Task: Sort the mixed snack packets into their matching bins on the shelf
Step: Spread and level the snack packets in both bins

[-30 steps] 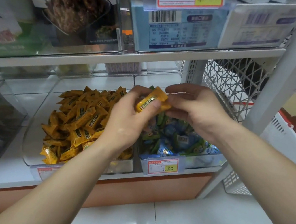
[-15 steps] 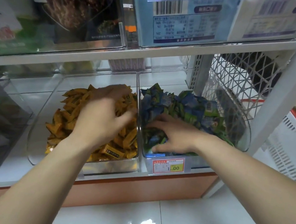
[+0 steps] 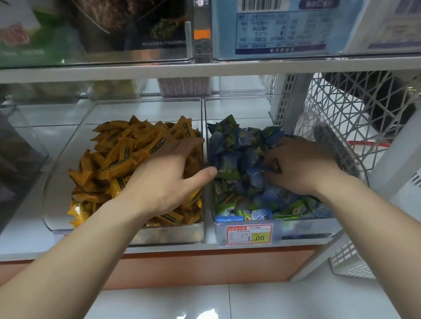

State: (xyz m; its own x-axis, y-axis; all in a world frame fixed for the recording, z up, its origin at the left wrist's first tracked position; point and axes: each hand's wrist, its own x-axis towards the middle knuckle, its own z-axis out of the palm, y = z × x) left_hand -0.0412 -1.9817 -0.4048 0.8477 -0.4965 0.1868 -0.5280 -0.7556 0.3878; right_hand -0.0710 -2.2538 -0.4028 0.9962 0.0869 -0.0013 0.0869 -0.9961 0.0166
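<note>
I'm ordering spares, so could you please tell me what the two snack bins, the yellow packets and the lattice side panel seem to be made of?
The left bin and right bin look like clear, glossy hard plastic: the shelf shows through their walls. The yellow packets look like shiny plastic film, crinkled and glinting. The lattice side panel is matt grey, painted metal or plastic.

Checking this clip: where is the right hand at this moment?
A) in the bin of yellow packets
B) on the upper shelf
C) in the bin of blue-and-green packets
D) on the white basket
C: the right hand is down among the blue-and-green packets in the right bin, while the left hand lies on the yellow packets.
</note>
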